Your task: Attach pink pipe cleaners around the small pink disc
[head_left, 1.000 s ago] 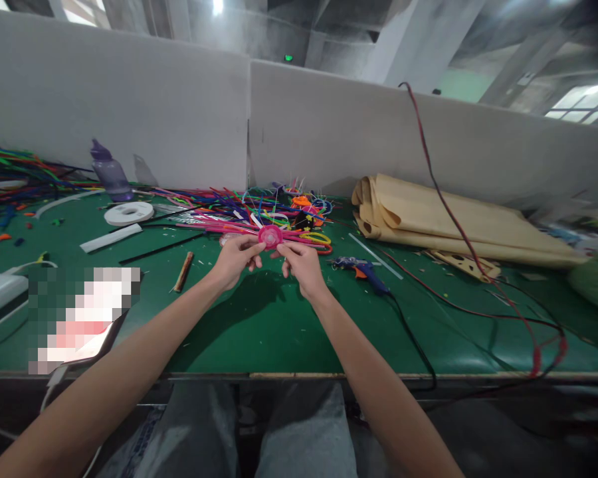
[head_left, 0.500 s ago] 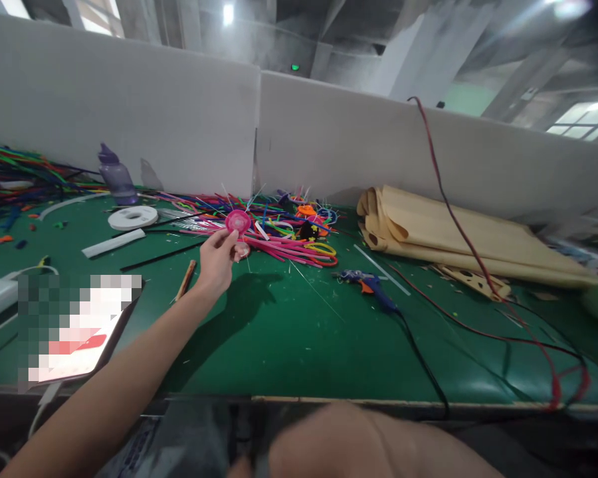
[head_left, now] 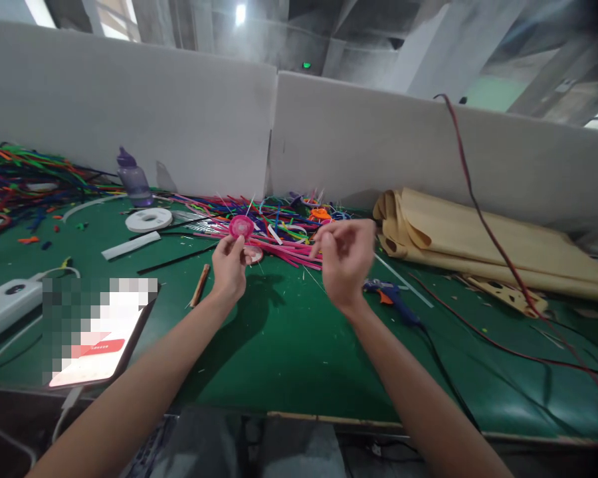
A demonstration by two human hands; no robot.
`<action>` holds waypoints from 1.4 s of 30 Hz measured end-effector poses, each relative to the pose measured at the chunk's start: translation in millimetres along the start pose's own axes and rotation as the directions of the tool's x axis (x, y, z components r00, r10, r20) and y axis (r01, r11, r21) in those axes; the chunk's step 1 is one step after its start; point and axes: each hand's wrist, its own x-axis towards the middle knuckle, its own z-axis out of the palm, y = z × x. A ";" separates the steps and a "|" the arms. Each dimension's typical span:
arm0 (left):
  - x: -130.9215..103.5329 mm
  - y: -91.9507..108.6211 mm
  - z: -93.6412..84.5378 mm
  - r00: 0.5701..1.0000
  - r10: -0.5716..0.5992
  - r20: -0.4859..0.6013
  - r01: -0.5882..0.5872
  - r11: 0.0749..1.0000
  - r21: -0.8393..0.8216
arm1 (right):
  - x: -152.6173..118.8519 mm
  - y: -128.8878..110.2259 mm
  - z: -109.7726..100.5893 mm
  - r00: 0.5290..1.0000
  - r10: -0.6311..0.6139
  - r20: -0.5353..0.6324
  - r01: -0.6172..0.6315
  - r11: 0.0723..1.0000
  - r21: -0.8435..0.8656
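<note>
My left hand [head_left: 232, 269] pinches a pink round disc [head_left: 241, 227] between thumb and fingers, holding it upright above the table. The disc has a paler middle, and thin pale strands stick up beside it. Below those fingers is a small round pale piece [head_left: 254, 254], partly hidden by the hand. To the right, my right hand [head_left: 346, 259] is raised in front of the bundle of pink strips [head_left: 289, 251], its fingers curled inward. Whatever may be between its fingertips is too small to make out. Behind it lies a blue glue gun [head_left: 396, 302] with an orange trigger.
A phone [head_left: 104, 345] and a white power strip [head_left: 10, 302] lie at left. Farther back stand a purple bottle [head_left: 134, 179] and a white spool [head_left: 148, 219]. Rolled brown paper [head_left: 478, 239] lies at right, with a red-black cable [head_left: 488, 245] hanging before it.
My right hand has risen from below the table edge to a place right of the disc. My left hand still holds the disc. The whole view has shifted slightly.
</note>
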 end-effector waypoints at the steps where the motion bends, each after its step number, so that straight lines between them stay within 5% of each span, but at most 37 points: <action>1: 2.2 -1.0 -1.5 0.999 0.004 -0.033 -0.004 1.000 -0.006 | 6.9 11.5 10.2 0.998 0.057 -0.029 -0.058 0.998 -0.021; 4: 8.7 -2.4 -5.6 0.992 0.038 -0.124 -0.042 0.999 -0.034 | 23.2 42.6 49.4 0.975 0.176 0.134 -0.146 0.967 -0.207; 6: 12.4 -1.9 -7.7 0.985 0.059 -0.162 -0.068 0.997 -0.049 | 28.9 52.7 75.9 0.935 0.174 0.309 -0.072 0.947 -0.314; 9: 15.9 0.8 -9.9 0.976 0.075 -0.206 -0.093 0.993 -0.079 | 33.6 49.9 102.4 0.875 0.142 0.462 0.081 0.900 -0.429; 12: 18.0 3.8 -11.6 0.970 0.056 -0.236 -0.086 0.989 -0.117 | 38.7 42.1 109.5 0.833 0.198 0.516 0.068 0.890 -0.451; 17: 21.3 3.2 -15.9 0.979 -0.012 -0.204 -0.021 0.987 -0.158 | 46.0 46.7 96.6 0.850 0.311 0.425 -0.231 0.945 -0.230; 21: 20.1 3.3 -16.0 0.980 -0.084 -0.179 0.041 0.972 -0.232 | 53.8 44.2 70.6 0.897 0.379 0.227 -0.382 0.924 -0.030; 24: 14.6 5.4 -11.9 0.984 -0.136 -0.117 0.105 0.965 -0.240 | 60.2 31.8 43.0 0.929 0.369 -0.013 -0.368 0.928 0.052; 27: 7.5 4.4 -6.8 0.989 -0.150 -0.007 0.146 0.975 -0.168 | 57.3 16.8 17.9 0.975 0.172 -0.142 -0.181 0.982 -0.047; 30: 1.4 -1.9 -3.4 0.980 -0.164 0.114 0.175 0.980 -0.093 | 38.9 4.5 6.1 1.000 0.028 -0.005 -0.029 0.975 -0.218; 34: -3.7 -12.0 -2.1 0.949 -0.235 0.209 0.249 0.968 -0.042 | 4.8 -4.4 9.2 0.972 -0.086 0.220 0.168 0.907 -0.385; 42: -8.2 -13.5 -0.2 0.920 -0.301 0.249 0.319 0.947 -0.034 | -13.7 -1.3 17.2 0.953 -0.112 0.280 0.246 0.828 -0.504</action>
